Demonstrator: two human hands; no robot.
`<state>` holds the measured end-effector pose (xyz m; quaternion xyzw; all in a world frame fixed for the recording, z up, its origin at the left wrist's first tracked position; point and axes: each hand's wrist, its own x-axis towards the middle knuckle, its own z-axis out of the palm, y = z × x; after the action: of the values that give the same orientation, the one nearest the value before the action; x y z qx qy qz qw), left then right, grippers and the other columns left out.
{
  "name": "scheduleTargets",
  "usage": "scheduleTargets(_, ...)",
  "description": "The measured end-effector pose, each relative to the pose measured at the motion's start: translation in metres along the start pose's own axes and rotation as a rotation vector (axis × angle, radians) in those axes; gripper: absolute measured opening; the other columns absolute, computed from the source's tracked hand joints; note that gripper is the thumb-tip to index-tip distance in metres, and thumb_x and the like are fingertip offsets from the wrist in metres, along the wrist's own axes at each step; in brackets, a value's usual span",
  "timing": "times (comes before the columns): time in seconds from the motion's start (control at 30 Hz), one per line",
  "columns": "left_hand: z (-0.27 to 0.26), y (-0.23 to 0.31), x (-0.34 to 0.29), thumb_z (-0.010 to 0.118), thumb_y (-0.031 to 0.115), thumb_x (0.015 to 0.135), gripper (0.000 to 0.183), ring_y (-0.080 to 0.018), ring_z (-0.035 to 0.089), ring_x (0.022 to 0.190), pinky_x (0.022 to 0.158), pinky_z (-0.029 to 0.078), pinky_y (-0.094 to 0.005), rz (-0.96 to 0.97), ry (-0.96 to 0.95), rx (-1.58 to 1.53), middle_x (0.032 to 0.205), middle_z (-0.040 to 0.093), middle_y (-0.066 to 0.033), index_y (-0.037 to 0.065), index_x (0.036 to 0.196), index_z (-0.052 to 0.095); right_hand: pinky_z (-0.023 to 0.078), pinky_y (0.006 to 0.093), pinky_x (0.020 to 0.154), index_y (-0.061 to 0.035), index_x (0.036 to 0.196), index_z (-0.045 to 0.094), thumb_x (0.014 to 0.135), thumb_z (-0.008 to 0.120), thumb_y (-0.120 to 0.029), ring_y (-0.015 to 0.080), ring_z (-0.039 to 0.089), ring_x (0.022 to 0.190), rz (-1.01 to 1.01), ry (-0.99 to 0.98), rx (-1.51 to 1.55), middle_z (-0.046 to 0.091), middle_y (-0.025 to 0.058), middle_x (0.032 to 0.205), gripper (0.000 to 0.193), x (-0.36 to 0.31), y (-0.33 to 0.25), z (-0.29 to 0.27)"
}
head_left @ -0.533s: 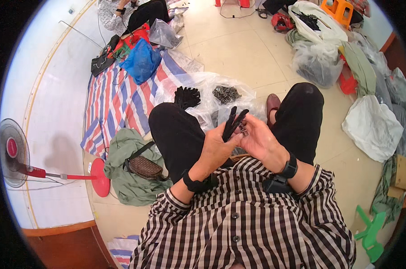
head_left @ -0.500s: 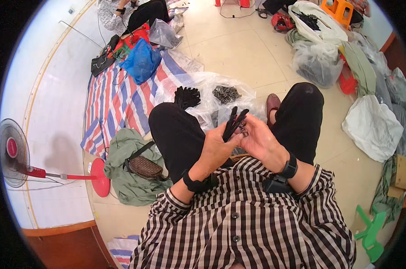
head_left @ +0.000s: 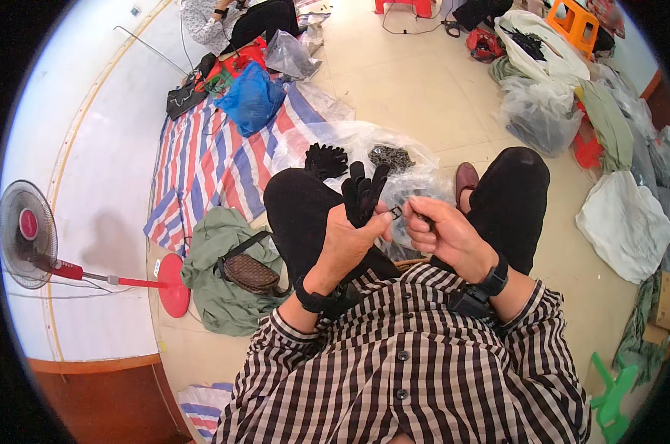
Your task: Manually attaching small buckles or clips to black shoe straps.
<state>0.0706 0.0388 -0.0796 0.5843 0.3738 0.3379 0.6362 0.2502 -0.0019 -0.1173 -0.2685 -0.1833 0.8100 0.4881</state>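
My left hand (head_left: 347, 243) is closed on a black knitted glove (head_left: 360, 194), whose fingers point up and away from me. At its thumb tip shows a small dark metal clip (head_left: 395, 212), its frame open in the middle. Facing it, my right hand (head_left: 453, 235) is pinched, with fingers curled over small dark metal pieces that are mostly hidden. Beyond my left knee lies a bunch of black gloves (head_left: 326, 161). To its right, a heap of dark metal clips (head_left: 391, 157) rests on a clear plastic sheet (head_left: 353, 135).
A striped sheet (head_left: 201, 159) with a blue bag (head_left: 250, 100) spreads at the left. Nearer are a green cloth (head_left: 213, 296), a brown pouch (head_left: 250, 274) and a red-based fan (head_left: 175, 285). Plastic bags (head_left: 538, 115) line the right. Another person (head_left: 215, 29) sits at the far left.
My hands have drawn apart, the right one moving right and its fingers curling in. The glove in my left hand has turned and fanned out. The whole view has shifted slightly.
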Motion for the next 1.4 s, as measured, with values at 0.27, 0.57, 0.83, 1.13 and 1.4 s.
scheduleTargets(0.27,-0.014,-0.005,0.003,0.062,0.005,0.075,0.012,-0.0167,0.052,0.049,0.047,0.041,-0.0271,0.432,0.011,0.617,0.059,0.055,-0.0105,0.0,0.085,0.058,0.025,0.0185,0.037,-0.0025,0.081,0.054,0.093,0.043,-0.032,0.0046,0.033,0.044,-0.113,0.045,-0.303,0.044,-0.0016,0.058,0.034,-0.004,0.0,0.023)
scheduleTargets(0.57,-0.013,-0.008,-0.005,0.064,0.005,0.076,0.013,-0.0081,0.051,0.055,0.052,0.043,-0.0232,0.378,-0.08,0.613,0.064,0.058,-0.0056,0.0,0.087,0.061,0.025,0.017,0.037,-0.0036,0.08,0.055,0.091,0.049,-0.022,0.0023,0.035,0.046,-0.022,-0.013,-0.425,0.045,-0.0036,0.06,0.022,-0.001,0.002,0.018)
scheduleTargets(0.83,-0.025,-0.007,-0.003,0.045,0.022,0.087,0.036,-0.0079,0.036,0.037,0.036,0.026,-0.0199,-0.146,-0.244,-0.218,0.069,0.059,-0.0155,-0.001,0.114,0.046,0.025,0.0168,0.04,-0.0021,0.091,0.056,0.092,0.048,-0.019,0.0023,0.033,0.046,-0.129,0.116,-0.442,0.042,-0.0046,0.059,0.019,-0.017,-0.012,0.022)
scheduleTargets(1.13,-0.02,-0.001,-0.008,0.047,0.021,0.088,0.026,-0.012,0.039,0.035,0.034,0.028,-0.022,-0.248,-0.162,-0.323,0.064,0.059,-0.0163,-0.003,0.085,0.056,0.025,0.0169,0.043,-0.001,0.099,0.059,0.09,0.051,-0.014,0.0019,0.034,0.049,-0.367,0.125,-0.611,0.043,-0.0055,0.059,0.018,-0.038,-0.024,0.042)
scheduleTargets(1.4,-0.021,0.006,-0.015,0.057,0.023,0.086,0.022,-0.0096,0.041,0.035,0.033,0.029,-0.0202,-0.257,-0.226,-0.388,0.058,0.057,-0.0113,0.001,0.082,0.056,0.029,0.0162,0.048,0.0001,0.101,0.059,0.09,0.052,-0.014,0.0018,0.038,0.054,-0.458,0.109,-0.685,0.046,-0.0051,0.063,0.019,-0.034,-0.024,0.054)
